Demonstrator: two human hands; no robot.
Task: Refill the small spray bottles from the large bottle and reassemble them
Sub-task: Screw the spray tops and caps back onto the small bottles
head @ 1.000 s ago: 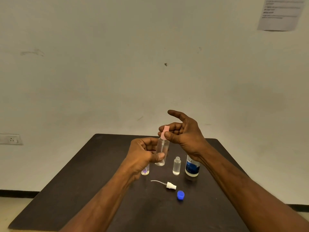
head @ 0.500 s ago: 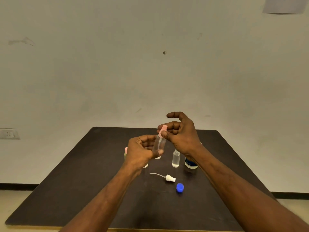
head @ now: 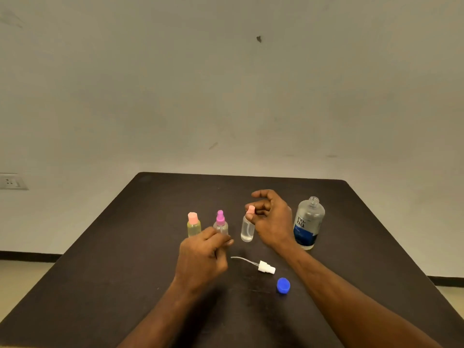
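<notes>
A clear small spray bottle (head: 247, 231) stands on the dark table (head: 125, 259). My right hand (head: 272, 219) pinches its peach spray head (head: 250, 210) between thumb and fingers. My left hand (head: 203, 257) hovers just left of it, fingers loosely curled and holding nothing. Behind that hand stand a yellowish bottle with a peach cap (head: 193, 225) and a clear bottle with a pink spray head (head: 221, 222). The large labelled bottle (head: 308, 222) stands uncapped at the right. A loose white spray head with its tube (head: 265, 267) and a blue cap (head: 283, 285) lie in front.
The table's far edge meets a plain wall. A wall socket (head: 11, 182) sits at the far left. Bare dark tabletop stretches to the left and right of the bottles.
The clear bottle has come down from mid-air onto the table. My left hand has let go of it and drawn back toward me. My right hand still pinches the spray head.
</notes>
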